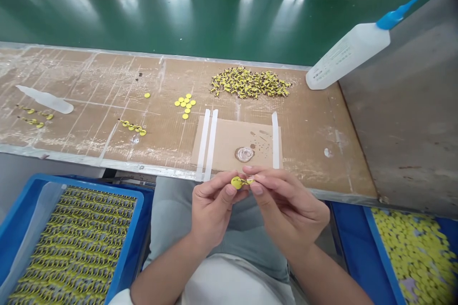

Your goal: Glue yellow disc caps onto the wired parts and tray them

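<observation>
Both hands meet over my lap, just in front of the bench edge. My left hand (213, 205) pinches a small yellow disc (236, 182) between thumb and fingertips. My right hand (286, 205) pinches a small yellow and dark piece (246, 181) that touches the disc. Right beyond the hands a cardboard sheet (229, 140) lies on the bench, with a glue blob (244, 154) and white strips (207, 145) on it.
A pile of small yellow and dark parts (249, 83) and loose yellow discs (185, 103) lie further back. A white squeeze bottle with blue nozzle (348, 50) leans at right. Blue crates hold rows of assembled pieces (77, 243) at left and yellow discs (418, 252) at right. A green conveyor belt (179, 19) runs behind.
</observation>
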Demonstrator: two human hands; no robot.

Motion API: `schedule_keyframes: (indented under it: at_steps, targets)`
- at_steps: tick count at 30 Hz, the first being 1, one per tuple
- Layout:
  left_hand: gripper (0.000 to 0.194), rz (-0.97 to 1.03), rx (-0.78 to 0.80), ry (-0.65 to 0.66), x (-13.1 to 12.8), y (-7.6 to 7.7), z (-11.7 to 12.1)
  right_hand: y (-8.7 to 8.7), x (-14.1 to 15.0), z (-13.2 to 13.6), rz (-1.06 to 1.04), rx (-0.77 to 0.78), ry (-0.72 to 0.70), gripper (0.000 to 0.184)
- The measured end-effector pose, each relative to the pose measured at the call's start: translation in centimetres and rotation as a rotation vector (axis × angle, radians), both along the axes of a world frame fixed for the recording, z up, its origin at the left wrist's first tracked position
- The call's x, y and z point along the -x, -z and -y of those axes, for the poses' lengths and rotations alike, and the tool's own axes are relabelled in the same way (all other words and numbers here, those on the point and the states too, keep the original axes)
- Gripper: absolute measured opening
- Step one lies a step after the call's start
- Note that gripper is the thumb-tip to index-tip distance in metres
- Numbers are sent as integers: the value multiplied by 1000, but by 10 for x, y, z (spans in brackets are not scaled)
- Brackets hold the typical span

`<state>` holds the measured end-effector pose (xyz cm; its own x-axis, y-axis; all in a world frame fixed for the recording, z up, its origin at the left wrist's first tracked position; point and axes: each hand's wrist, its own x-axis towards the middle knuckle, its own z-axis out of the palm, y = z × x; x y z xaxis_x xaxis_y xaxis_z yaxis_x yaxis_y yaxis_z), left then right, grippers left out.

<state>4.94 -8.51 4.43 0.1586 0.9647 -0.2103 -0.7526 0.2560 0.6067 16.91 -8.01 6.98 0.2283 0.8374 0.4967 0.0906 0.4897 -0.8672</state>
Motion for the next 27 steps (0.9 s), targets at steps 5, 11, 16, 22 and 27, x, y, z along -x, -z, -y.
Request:
schedule_keyframes:
  at_steps: [5, 11, 16, 22, 27]
  targets:
    - [16, -17, 9, -3, -1, 0, -2, 0, -1, 0, 6, 3, 10, 34]
    - [16, -41, 31, -20, 0, -2, -3, 2, 0, -1, 9, 5, -10, 34]
    - [16, -75, 54, -39, 0, -2, -2, 3, 0, -3, 16, -5, -9, 34]
    - [16, -87, 74, -66, -1, 0, -1, 3, 2, -1, 37, 9, 2, 34]
    - [15, -66, 71, -75, -2, 1, 0, 5, 2, 0, 25, 38, 4, 33]
